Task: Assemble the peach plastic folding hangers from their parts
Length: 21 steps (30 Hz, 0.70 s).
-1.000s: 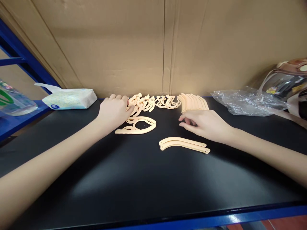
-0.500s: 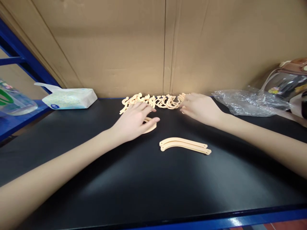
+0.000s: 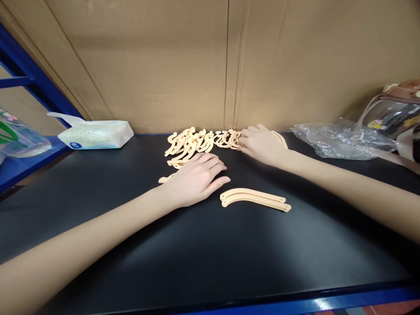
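- The left hand (image 3: 201,178) is palm down, with its fingers extended and slightly apart and its thumb held away from them; it pinches nothing.
- Pale orange plastic parts with slender arms (image 3: 178,162) lie partly hidden below the left hand; two ends project on the side of the wrist. Contact between hand and parts cannot be confirmed.
- The right hand (image 3: 260,143) is palm down near the rear edge, with its fingers bent forward. Its grip cannot be determined, since the undersides of the fingers are hidden.
- A long, curved, pale orange plastic strip (image 3: 280,139) shows behind the right wrist; the hand covers the area beside it.
- A cluster of small, curved, pale orange plastic hooks (image 3: 225,139) lies just left of the right fingertips.
- A heap of curved, pale orange plastic pieces (image 3: 188,142) lies beyond the left hand, beside the hooks.
- Two long, bent, pale orange plastic arms (image 3: 254,199) lie side by side on the black-topped desk (image 3: 157,267), nearer the front edge than the right hand and apart from both hands.
- A white and pale green soft tissue pack (image 3: 96,134) occupies the rear left; a crumpled, clear plastic bag (image 3: 341,138) occupies the rear right.
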### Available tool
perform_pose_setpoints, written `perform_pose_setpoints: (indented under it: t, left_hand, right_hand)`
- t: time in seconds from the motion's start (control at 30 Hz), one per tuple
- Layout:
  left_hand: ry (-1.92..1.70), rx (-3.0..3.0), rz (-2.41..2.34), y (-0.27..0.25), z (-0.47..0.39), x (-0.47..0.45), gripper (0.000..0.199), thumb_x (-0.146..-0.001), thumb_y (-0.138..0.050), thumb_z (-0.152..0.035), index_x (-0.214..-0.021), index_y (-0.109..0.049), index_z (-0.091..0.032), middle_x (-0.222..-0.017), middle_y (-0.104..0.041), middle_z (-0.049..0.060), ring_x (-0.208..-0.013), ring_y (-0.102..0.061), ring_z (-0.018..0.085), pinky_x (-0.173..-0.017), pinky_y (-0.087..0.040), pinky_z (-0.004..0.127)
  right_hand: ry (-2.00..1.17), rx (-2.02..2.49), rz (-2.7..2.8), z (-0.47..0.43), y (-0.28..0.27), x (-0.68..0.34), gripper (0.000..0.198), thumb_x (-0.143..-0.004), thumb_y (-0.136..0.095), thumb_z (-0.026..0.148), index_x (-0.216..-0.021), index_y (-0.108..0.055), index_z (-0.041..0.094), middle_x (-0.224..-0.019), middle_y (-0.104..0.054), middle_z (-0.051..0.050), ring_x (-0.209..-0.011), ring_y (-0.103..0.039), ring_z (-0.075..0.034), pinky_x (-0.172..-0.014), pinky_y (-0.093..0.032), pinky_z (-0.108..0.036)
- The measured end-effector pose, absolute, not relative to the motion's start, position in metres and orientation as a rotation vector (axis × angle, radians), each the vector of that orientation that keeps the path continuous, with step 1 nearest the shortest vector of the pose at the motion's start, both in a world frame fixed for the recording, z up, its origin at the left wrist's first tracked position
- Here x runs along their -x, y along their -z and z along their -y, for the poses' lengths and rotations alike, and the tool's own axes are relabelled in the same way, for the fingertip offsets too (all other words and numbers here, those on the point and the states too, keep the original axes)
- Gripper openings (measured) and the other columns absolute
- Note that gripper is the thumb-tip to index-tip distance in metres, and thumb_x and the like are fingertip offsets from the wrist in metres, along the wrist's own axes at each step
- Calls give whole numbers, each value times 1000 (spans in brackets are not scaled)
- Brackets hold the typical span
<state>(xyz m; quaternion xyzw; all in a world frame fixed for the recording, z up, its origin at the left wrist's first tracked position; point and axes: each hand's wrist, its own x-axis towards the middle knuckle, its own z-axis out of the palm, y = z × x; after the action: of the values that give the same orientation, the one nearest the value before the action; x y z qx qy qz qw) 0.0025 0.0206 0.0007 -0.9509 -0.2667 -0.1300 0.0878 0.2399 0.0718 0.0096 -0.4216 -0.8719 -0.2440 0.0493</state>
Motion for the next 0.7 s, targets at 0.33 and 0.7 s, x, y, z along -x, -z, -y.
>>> perform_pose_setpoints:
  t: [0.33, 0.7]
  left_hand:
    - [387, 2815, 772, 1, -20, -2, 49, -100, -29, -45, -114, -62, -11, -115, -63, 11, -110, -53, 26, -97, -38, 39]
    - [375, 2809, 766, 0, -19, -2, 50, -99, -30, -46, -114, -62, -11, -115, -63, 11, -110, -53, 26, -97, -39, 39]
  right_hand:
    - [562, 1378, 2415, -83, -6, -243, 20, -88, -58, 26, -69, -62, 19, -75, -66, -2, -77, -54, -19, -73, -26, -32]
    - [410, 1368, 2419, -90, -12, -240, 16, -82, -63, 26, -68, -66, 19, -73, -67, 0, -71, -56, -16, -73, -26, -32]
